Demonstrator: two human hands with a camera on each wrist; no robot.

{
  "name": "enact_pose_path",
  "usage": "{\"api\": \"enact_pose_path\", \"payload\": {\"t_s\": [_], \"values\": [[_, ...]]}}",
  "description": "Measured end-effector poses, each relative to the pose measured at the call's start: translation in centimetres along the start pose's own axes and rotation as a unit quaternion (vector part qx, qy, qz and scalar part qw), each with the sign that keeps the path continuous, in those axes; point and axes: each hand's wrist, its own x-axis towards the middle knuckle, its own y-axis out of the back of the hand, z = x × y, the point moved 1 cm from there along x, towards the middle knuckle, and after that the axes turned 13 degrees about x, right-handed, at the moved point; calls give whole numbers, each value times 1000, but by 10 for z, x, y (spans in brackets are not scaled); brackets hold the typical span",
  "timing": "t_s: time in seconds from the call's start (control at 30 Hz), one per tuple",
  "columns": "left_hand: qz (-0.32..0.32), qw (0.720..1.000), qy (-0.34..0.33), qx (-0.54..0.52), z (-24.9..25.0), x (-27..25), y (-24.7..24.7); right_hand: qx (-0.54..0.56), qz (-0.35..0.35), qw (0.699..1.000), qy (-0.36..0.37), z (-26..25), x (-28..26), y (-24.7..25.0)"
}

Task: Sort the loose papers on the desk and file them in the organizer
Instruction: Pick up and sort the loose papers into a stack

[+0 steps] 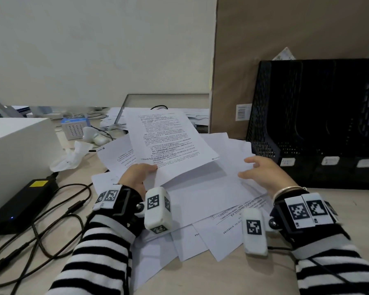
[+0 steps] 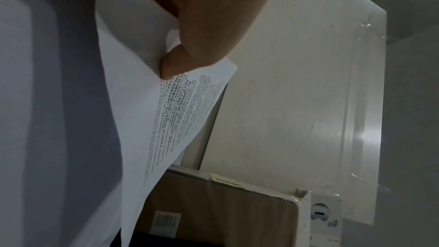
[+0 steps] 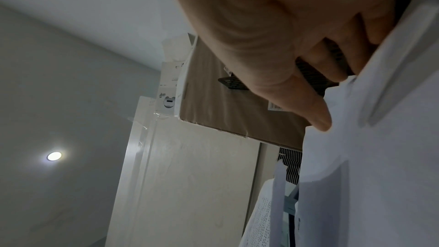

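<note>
Left of the black organizer [image 1: 320, 124], the left hand [image 1: 134, 177] pinches a printed sheet [image 1: 168, 141], lifting it off the paper pile [image 1: 200, 199]. Closer to the organizer, the right hand [image 1: 264, 173] rests on the pile, fingers loose and spread.

We saw a pale wooden desk surface [image 1: 254, 273] filling the lower part of the head view. Behind it, in the upper left of the frame, rose a plain off-white partition panel [image 1: 94, 50], and a tall brown cardboard board [image 1: 285, 28] with a barcode sticker leaned in the upper right. A white rectangular box [image 1: 15, 145] stood at the left edge, near a black power brick [image 1: 24, 201] trailing dark cables. In the right wrist view, a round recessed ceiling light [image 3: 54, 156] glowed at the lower left against a grey ceiling.
</note>
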Motion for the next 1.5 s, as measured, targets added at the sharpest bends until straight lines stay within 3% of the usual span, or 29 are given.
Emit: {"api": "enact_pose_path", "payload": {"t_s": [0.33,0.63,0.83,0.9,0.97,1.07,1.13,1.27,1.4,1.5], "values": [[-9,1000,4,-8,0,1,1,31,44,999,-2,-7,-4,-1],[-14,999,-20,-28,2,1,1,22,26,999,-9,-6,-4,3],[-18,998,-46,-41,3,0,1,-11,104,992,75,-3,1,4],[-14,997,-57,-48,3,-1,1,57,156,976,144,-9,-4,4],[-12,996,-70,-59,4,-2,1,166,199,939,225,-21,-14,6],[-11,994,-86,-63,5,-7,1,292,160,884,328,-41,-32,1],[-2,994,-96,-58,6,-9,0,321,116,874,346,-44,-31,-2],[-2,988,-138,-69,9,-15,-4,326,55,874,357,-47,-35,-3],[-22,981,-178,-71,12,-23,-5,266,-8,885,383,-54,-45,-4],[-40,975,-205,-81,13,-24,-6,214,-111,921,307,-51,-44,-9]]}}
